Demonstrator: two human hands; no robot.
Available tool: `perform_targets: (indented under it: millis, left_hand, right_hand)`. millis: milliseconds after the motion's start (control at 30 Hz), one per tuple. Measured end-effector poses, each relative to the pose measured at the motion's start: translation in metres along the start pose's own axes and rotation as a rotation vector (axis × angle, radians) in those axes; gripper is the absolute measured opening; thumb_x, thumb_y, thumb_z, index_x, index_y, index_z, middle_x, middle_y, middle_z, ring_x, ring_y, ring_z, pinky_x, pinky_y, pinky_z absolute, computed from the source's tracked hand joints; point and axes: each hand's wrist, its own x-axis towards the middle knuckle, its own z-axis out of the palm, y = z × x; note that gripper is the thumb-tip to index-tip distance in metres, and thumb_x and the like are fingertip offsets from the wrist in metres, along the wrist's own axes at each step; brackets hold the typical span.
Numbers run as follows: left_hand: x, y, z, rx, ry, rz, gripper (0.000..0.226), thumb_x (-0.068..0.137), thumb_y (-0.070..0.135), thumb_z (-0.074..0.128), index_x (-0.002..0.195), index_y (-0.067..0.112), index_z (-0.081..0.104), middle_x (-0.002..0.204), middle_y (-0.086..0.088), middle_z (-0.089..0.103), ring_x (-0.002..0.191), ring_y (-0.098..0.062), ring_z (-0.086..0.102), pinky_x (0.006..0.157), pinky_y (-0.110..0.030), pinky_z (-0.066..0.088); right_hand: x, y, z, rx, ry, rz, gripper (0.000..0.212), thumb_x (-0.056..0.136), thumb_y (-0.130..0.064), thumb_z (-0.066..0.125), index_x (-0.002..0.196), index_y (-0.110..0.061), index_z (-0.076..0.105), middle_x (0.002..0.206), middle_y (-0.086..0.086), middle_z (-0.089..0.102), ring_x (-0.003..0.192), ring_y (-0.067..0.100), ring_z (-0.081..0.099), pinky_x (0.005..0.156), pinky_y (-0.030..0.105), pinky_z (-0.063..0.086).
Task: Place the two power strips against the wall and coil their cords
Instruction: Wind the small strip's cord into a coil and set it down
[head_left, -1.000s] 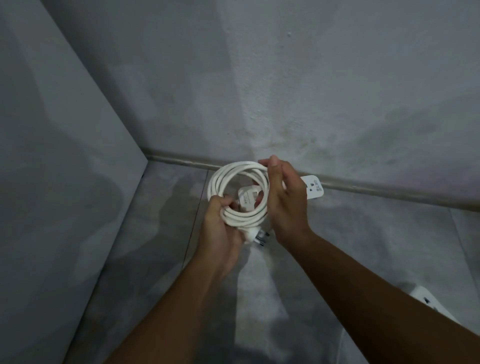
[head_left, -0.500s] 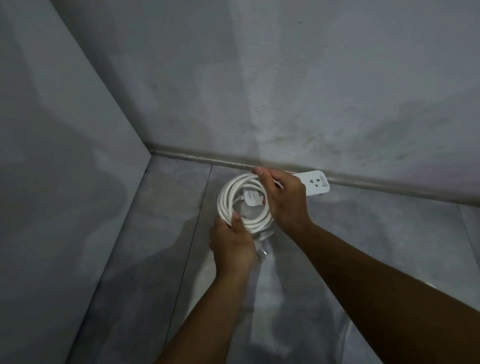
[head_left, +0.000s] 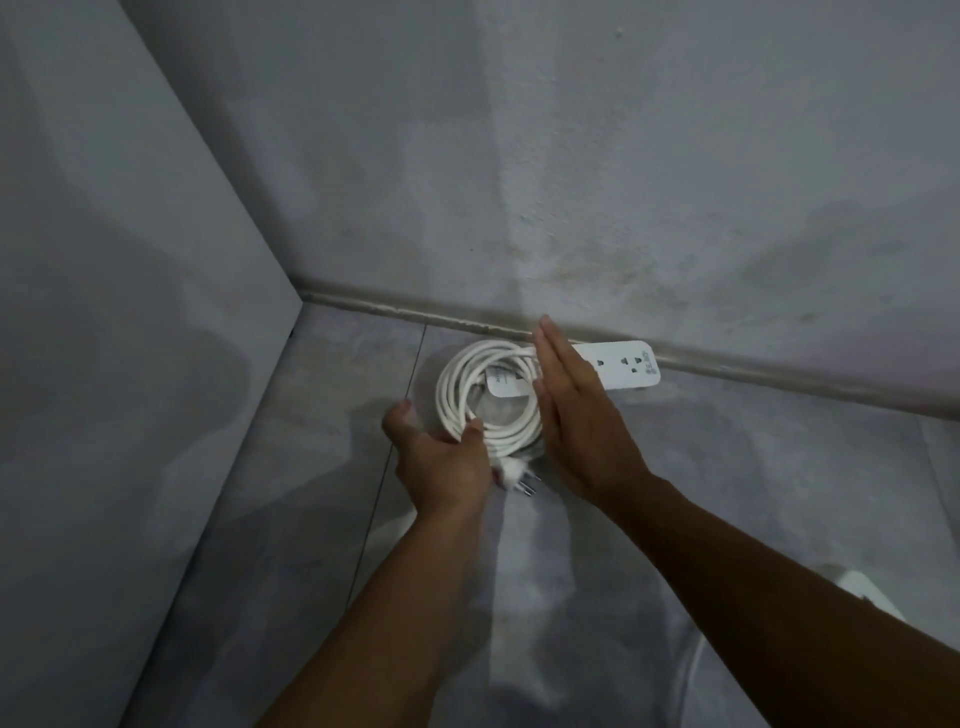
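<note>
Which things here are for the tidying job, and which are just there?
For the job: coiled cord, plug, power strip by the wall, left hand, right hand, white corner at lower right, perhaps the second strip.
Just there: floor, skirting strip.

One left hand (head_left: 441, 462), one right hand (head_left: 576, 415), one power strip (head_left: 623, 366), one coiled cord (head_left: 451, 387), one plug (head_left: 514, 475)
</note>
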Motion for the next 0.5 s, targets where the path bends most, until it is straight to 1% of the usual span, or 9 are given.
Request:
perform_targets:
  millis: [33,67,133,200,267,300,367,433,500]
  left_hand:
    - [0.003,0.001,-0.001,0.01,0.0,0.039,0.07,0.079,0.011,0.078,0.126,0.044,0.038,0.102,-0.01,0.071,0.085,-0.028,0.072,0.076,-0.048,0.061]
    - [0.004,0.004,-0.003,0.058,-0.003,0.088,0.07,0.081,0.011,0.077,0.127,0.046,0.038,0.095,-0.009,0.071,0.082,-0.027,0.072,0.073,-0.048,0.062]
    - [0.008,0.006,-0.005,0.154,-0.009,0.198,0.06,0.084,0.014,0.075,0.131,0.039,0.047,0.091,-0.008,0.072,0.077,-0.021,0.071,0.071,-0.043,0.062]
    - [0.01,0.01,-0.006,0.251,-0.023,0.309,0.049,0.087,0.017,0.072,0.132,0.029,0.056,0.101,-0.01,0.074,0.082,-0.02,0.071,0.077,-0.037,0.061]
    - [0.014,0.011,-0.009,0.359,-0.051,0.382,0.043,0.091,0.018,0.068,0.133,0.021,0.06,0.111,-0.011,0.074,0.093,-0.022,0.07,0.086,-0.022,0.051]
    - [0.015,0.011,-0.01,0.387,-0.056,0.388,0.041,0.093,0.018,0.066,0.134,0.018,0.06,0.115,-0.012,0.072,0.099,-0.023,0.069,0.086,-0.018,0.046]
    - [0.02,0.011,-0.011,0.384,-0.049,0.407,0.037,0.096,0.016,0.06,0.133,0.015,0.062,0.119,-0.013,0.07,0.106,-0.025,0.066,0.088,-0.021,0.044]
    - [0.027,0.01,-0.009,0.383,-0.025,0.42,0.032,0.096,0.013,0.058,0.127,0.013,0.067,0.114,-0.017,0.068,0.103,-0.029,0.065,0.087,-0.025,0.045]
    - [0.031,0.012,-0.007,0.37,-0.001,0.404,0.03,0.096,0.01,0.057,0.123,0.01,0.07,0.112,-0.021,0.063,0.102,-0.032,0.064,0.085,-0.021,0.043]
  right_hand:
    - [-0.005,0.003,-0.001,-0.019,-0.025,-0.051,0.055,0.108,-0.024,0.033,0.156,-0.002,0.021,0.167,0.014,0.014,0.153,0.019,0.019,0.123,0.032,0.023]
    - [-0.009,0.007,-0.001,-0.048,-0.047,-0.097,0.06,0.107,-0.026,0.036,0.157,0.0,0.014,0.168,0.014,0.006,0.155,0.02,0.011,0.125,0.034,0.02]
    - [-0.014,0.012,0.0,-0.094,-0.094,-0.127,0.073,0.105,-0.034,0.042,0.157,0.002,0.006,0.168,0.015,-0.005,0.156,0.021,0.002,0.126,0.034,0.013]
    - [-0.013,0.013,0.0,-0.047,-0.144,-0.082,0.081,0.104,-0.041,0.046,0.158,-0.001,0.0,0.167,0.011,-0.013,0.156,0.017,-0.006,0.125,0.025,0.005]
    - [-0.006,0.009,-0.002,0.017,-0.194,-0.041,0.085,0.102,-0.042,0.049,0.159,-0.007,-0.003,0.167,0.005,-0.019,0.154,0.009,-0.011,0.119,0.011,0.0]
    - [-0.002,0.007,-0.003,0.037,-0.213,-0.042,0.085,0.102,-0.041,0.051,0.159,-0.009,-0.003,0.167,0.003,-0.02,0.153,0.008,-0.011,0.116,0.007,-0.001]
    - [0.008,0.003,-0.006,0.08,-0.229,-0.058,0.08,0.103,-0.035,0.05,0.159,-0.008,0.0,0.168,0.002,-0.018,0.154,0.009,-0.008,0.116,0.005,-0.001]
    - [0.017,0.001,-0.008,0.133,-0.229,-0.056,0.069,0.106,-0.029,0.042,0.159,-0.006,0.005,0.169,0.006,-0.011,0.155,0.011,-0.003,0.121,0.011,0.003]
    - [0.026,0.002,-0.009,0.157,-0.25,-0.031,0.061,0.108,-0.027,0.036,0.158,-0.004,0.01,0.169,0.008,-0.004,0.155,0.013,0.0,0.125,0.022,0.006]
